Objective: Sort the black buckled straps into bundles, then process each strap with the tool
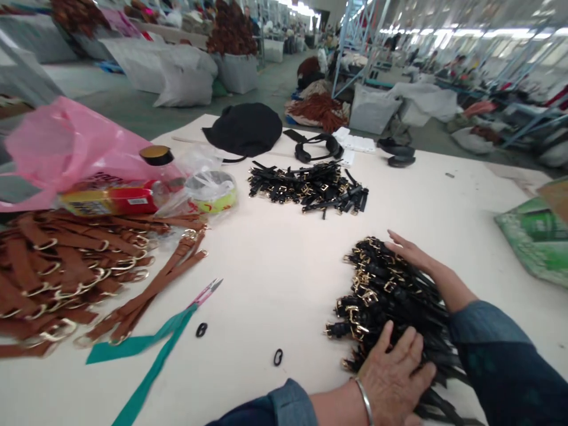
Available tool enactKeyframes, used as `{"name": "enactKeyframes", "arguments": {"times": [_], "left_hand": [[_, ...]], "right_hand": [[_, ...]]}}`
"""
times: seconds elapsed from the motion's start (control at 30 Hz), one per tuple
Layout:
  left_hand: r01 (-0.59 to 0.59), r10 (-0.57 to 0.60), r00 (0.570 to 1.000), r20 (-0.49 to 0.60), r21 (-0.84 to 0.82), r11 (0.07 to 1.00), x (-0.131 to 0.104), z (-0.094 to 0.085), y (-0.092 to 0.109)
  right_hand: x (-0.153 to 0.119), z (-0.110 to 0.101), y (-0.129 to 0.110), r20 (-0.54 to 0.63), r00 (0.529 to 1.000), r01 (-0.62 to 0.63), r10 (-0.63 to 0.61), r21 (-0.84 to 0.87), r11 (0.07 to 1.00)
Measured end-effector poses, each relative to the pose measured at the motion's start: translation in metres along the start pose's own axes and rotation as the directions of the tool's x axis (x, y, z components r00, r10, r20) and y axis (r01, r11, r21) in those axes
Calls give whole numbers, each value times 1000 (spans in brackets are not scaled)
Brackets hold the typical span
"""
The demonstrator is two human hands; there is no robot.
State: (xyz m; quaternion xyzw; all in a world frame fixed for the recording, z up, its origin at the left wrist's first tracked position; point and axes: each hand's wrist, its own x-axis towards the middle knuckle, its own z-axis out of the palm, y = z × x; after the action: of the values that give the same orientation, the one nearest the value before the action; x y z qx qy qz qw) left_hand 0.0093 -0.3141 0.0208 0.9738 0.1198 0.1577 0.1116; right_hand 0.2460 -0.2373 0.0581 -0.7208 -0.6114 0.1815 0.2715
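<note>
A thick pile of black straps with gold buckles [377,290] lies on the right half of the pale table, buckle ends toward the left. My left hand [394,370], with a bracelet at the wrist, rests flat on the near part of this pile, fingers spread. Along the pile's far side, my right hand [415,257] lies with fingers stretched out, touching the straps. Neither hand grips anything that I can see. Farther back sits a second heap of black buckled straps [310,186]. Two small black loops, one left [201,330] and one nearer the middle [278,357], lie apart on the table.
Brown straps with metal rings [66,260] cover the left side. Thread snips [208,293] with teal ribbon [151,343] lie beside them. Behind are a pink bag [75,142], a tape roll in plastic [213,192], a black cap [246,130] and a headset [317,148]. A green bag [536,236] stands right.
</note>
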Motion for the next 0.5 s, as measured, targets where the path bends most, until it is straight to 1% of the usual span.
{"name": "enactKeyframes", "arguments": {"times": [0.03, 0.1, 0.17, 0.2, 0.23, 0.27, 0.3, 0.33, 0.37, 0.4, 0.43, 0.47, 0.5], "left_hand": [[-16, 17, 1000, 11, -22, 1000, -2, -1, 1], [-59, 60, 998, 19, -64, 996, -9, -4, 1], [-76, 75, 997, -20, -104, 992, -25, -11, -4], [-54, 48, 998, -51, -124, 991, -38, -16, -9], [15, -29, 994, -101, -135, 991, -55, -20, -16], [110, -125, 986, -113, -129, 986, -75, -25, -24], [224, -236, 964, -125, -107, 969, -98, -28, -33], [351, -357, 924, -139, -66, 934, -121, -30, -41], [464, -463, 874, -149, -30, 885, -144, -32, -48], [548, -544, 829, -129, -6, 837, -165, -32, -53], [596, -593, 799, -99, 6, 803, -181, -30, -56], [619, -618, 785, -54, 7, 786, -192, -28, -56], [632, -632, 775, 0, 3, 775, -198, -25, -53]], "right_hand": [[-6, -4, -3, -18, 1000, -14, 14, -13, 1000], [-10, -9, -6, -65, 997, -42, 40, -32, 999], [-8, -12, -6, -107, 992, -67, 63, -33, 997], [-8, -13, -5, -129, 989, -80, 75, -30, 996], [-11, -15, -4, -149, 985, -93, 89, -24, 995], [-18, -16, -4, -182, 978, -110, 105, -15, 994], [-32, -16, -3, -237, 963, -132, 127, -6, 991], [-51, -15, -3, -286, 947, -153, 146, -1, 988], [-77, -11, -3, -393, 903, -187, 174, 7, 982], [-108, -3, -4, -477, 857, -225, 195, -6, 974], [-141, 8, -5, -525, 826, -253, 204, -23, 967], [-175, 22, -8, -541, 817, -267, 200, -47, 963], [-206, 38, -11, -506, 839, -272, 201, -70, 960]]}}
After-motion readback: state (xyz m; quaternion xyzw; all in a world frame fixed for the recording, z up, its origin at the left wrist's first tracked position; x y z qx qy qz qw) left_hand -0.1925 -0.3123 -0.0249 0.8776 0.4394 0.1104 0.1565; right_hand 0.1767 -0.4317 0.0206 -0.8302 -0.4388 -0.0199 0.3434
